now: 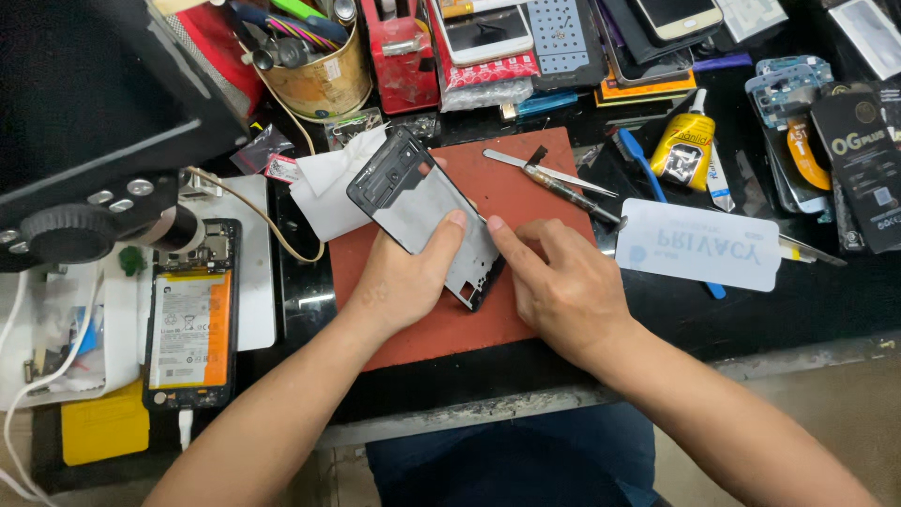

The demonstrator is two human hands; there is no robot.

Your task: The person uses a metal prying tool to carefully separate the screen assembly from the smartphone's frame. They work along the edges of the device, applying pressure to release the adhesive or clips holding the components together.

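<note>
left hand (405, 277) clamps the phone frame (424, 214) tilted over the red mat (526, 188); right hand (563, 282), fingers together, presses its lower edge; best keep the frame steady, pressure light

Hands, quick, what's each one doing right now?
Left hand: closed around the black phone frame, tilted over the red mat.
Right hand: holds nothing; forefinger touches the frame's edge.

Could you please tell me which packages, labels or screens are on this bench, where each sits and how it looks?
Screen protector sleeve: right of the red mat, pale rectangular card.
Glue tube: above the sleeve, yellow with black cap.
Black retail pack: far right, dark rectangle.
Battery label: opened phone at left, white and orange.
</note>
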